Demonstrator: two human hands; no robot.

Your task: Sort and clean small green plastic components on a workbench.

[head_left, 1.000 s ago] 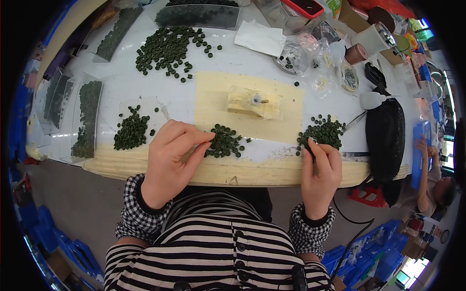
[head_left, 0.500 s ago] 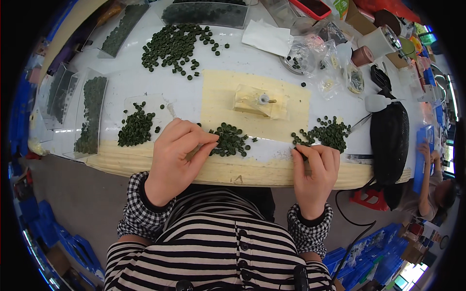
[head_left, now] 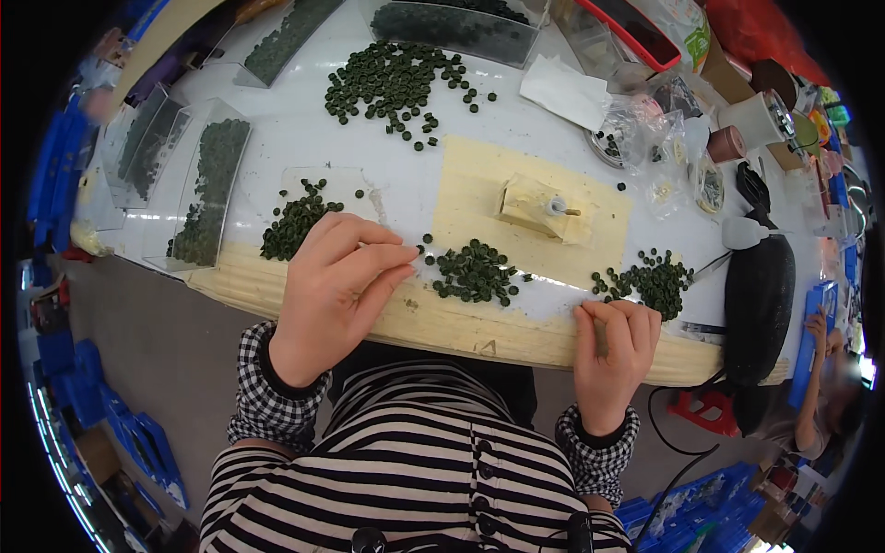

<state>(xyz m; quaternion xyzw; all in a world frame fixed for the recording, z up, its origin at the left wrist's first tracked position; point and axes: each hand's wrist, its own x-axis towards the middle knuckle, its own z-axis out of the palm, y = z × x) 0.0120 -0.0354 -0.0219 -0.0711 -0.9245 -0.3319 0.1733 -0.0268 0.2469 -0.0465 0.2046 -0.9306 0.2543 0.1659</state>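
Note:
My left hand (head_left: 336, 300) is closed, thumb and index finger nearly meeting beside the middle pile of small dark green round pieces (head_left: 472, 272). One loose green piece lies right at its index fingertip; whether the fingers grip anything is hidden. My right hand (head_left: 616, 350) is closed in a pinch at the table's front, just below the right-hand pile of green pieces (head_left: 659, 284). Anything between its fingertips is too small to make out. Beyond the hands, a tape-wrapped block with a small metal pin (head_left: 542, 207) stands on a yellow paper sheet (head_left: 466, 194).
Clear trays of green pieces (head_left: 212, 189) stand at the left, near a small pile (head_left: 300, 221). A larger pile (head_left: 387, 88) lies farther back. A white tissue (head_left: 564, 90), a red-edged phone (head_left: 636, 32), plastic bags and a black mesh-covered object (head_left: 761, 300) occupy the right side.
The whole view has shifted, with the table appearing farther right. My left thumb and index finger have parted slightly, farther from the middle pile. My right hand has drawn back from the right-hand pile.

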